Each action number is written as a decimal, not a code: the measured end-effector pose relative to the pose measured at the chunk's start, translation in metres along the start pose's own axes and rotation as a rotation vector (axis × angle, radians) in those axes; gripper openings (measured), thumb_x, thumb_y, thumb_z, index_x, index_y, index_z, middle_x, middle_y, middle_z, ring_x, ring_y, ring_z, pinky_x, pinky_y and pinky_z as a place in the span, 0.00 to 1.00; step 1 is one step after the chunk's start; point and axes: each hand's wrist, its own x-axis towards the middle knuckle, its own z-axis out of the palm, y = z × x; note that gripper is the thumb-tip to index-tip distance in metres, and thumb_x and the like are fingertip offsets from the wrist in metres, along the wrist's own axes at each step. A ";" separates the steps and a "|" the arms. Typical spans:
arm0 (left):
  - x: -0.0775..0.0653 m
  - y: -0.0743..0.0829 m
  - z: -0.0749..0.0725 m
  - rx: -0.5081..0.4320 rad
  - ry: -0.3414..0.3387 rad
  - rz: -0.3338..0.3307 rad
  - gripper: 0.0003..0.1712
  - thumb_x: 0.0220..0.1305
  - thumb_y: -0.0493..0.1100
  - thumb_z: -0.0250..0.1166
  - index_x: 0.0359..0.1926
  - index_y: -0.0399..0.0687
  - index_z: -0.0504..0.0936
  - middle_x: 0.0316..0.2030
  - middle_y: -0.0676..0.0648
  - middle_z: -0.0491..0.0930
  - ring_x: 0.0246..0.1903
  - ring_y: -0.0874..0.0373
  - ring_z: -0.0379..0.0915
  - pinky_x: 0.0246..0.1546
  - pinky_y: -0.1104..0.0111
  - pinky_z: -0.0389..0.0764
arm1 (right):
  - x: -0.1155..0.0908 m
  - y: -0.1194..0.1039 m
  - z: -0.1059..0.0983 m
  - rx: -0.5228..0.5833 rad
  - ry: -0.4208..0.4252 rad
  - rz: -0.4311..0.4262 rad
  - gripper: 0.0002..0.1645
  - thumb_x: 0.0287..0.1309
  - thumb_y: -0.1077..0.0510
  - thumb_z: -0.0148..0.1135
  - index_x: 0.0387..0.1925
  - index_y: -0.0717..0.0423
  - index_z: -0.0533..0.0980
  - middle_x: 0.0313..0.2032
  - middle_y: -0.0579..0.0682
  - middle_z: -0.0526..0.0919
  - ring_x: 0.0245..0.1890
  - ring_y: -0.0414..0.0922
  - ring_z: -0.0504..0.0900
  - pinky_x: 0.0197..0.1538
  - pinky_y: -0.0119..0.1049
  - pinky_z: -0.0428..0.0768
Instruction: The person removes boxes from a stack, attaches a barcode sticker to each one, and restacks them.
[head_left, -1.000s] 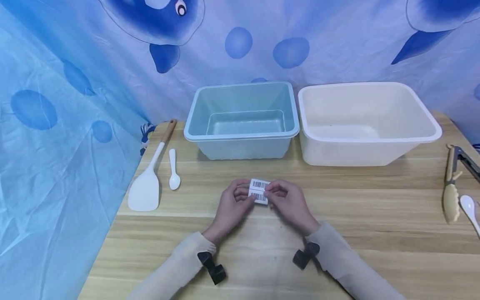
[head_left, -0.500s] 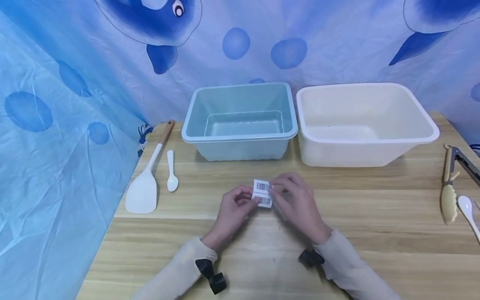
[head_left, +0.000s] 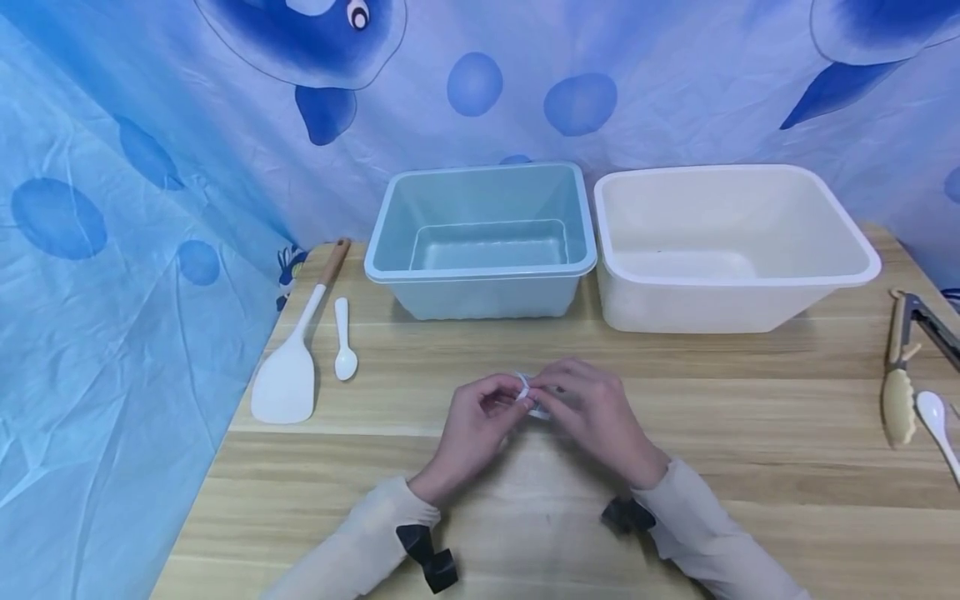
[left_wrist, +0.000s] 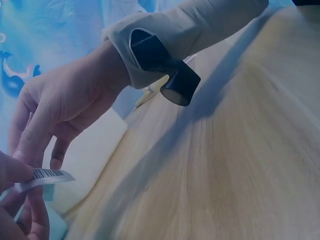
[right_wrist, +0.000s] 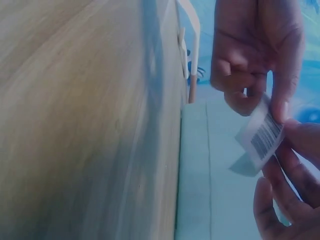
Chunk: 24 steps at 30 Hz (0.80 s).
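Observation:
A small white barcode label (head_left: 522, 387) is held up between my two hands over the table, folded or bent in the head view. My left hand (head_left: 477, 425) pinches its left side with thumb and fingers. On the other side, my right hand (head_left: 596, 412) pinches it too, fingertips almost meeting those of the left. In the right wrist view the label (right_wrist: 266, 137) shows its black bars, one corner sticking out below the fingers. From the left wrist, the label (left_wrist: 52, 176) appears nearly edge-on, curving out from the thumb.
Behind the hands stand a light blue basin (head_left: 480, 292) and a white basin (head_left: 697, 310), side by side. At left lie a white spatula (head_left: 285, 383) with a wooden handle and a small white spoon (head_left: 345, 350). Tongs (head_left: 898, 400) and another white spoon (head_left: 933, 417) lie far right.
The label was flat, with two barcodes facing up; now it is bent and mostly covered by fingers. The right hand drew slightly away, then came back in against the left fingertips.

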 end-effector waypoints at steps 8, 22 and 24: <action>0.001 0.000 0.000 0.035 -0.028 0.016 0.06 0.58 0.33 0.67 0.38 0.37 0.85 0.36 0.38 0.84 0.32 0.63 0.78 0.30 0.76 0.81 | 0.001 -0.001 -0.005 0.134 -0.084 0.149 0.07 0.51 0.62 0.71 0.34 0.50 0.85 0.36 0.44 0.87 0.36 0.37 0.84 0.39 0.30 0.84; 0.002 0.000 -0.004 0.075 -0.031 0.006 0.08 0.59 0.35 0.67 0.40 0.38 0.85 0.38 0.40 0.85 0.32 0.60 0.79 0.31 0.72 0.83 | 0.003 -0.001 -0.006 0.179 -0.101 0.256 0.07 0.56 0.66 0.65 0.34 0.51 0.82 0.35 0.44 0.86 0.35 0.38 0.82 0.40 0.32 0.84; 0.002 -0.001 -0.004 0.083 -0.020 -0.004 0.08 0.59 0.34 0.67 0.40 0.39 0.84 0.37 0.40 0.84 0.32 0.60 0.79 0.30 0.73 0.82 | 0.003 0.000 -0.007 0.172 -0.095 0.274 0.07 0.56 0.67 0.65 0.34 0.52 0.82 0.35 0.44 0.85 0.35 0.38 0.82 0.40 0.32 0.83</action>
